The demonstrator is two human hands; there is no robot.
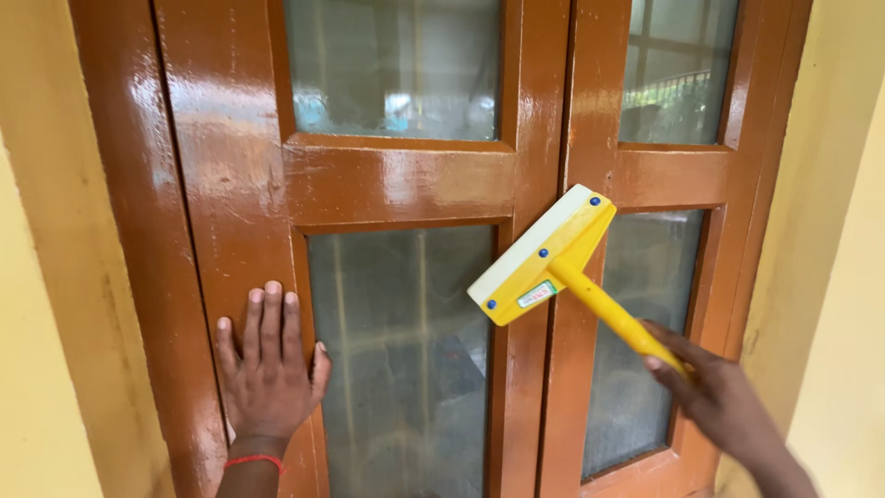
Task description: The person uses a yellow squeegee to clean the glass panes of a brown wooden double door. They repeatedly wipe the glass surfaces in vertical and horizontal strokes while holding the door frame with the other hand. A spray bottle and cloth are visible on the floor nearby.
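My right hand (714, 392) grips the handle of a yellow squeegee (548, 258). Its wide white-edged head rests tilted against the brown wooden stile between two window panes. My left hand (267, 364) lies flat, fingers together and pointing up, on the glossy brown frame (230, 184) just left of the lower left glass pane (406, 350). A red thread band circles my left wrist.
The window has two brown wooden shutters with dusty glass panes above (396, 65) and below, and a right lower pane (641, 341). Yellow walls (37, 387) flank the frame on both sides.
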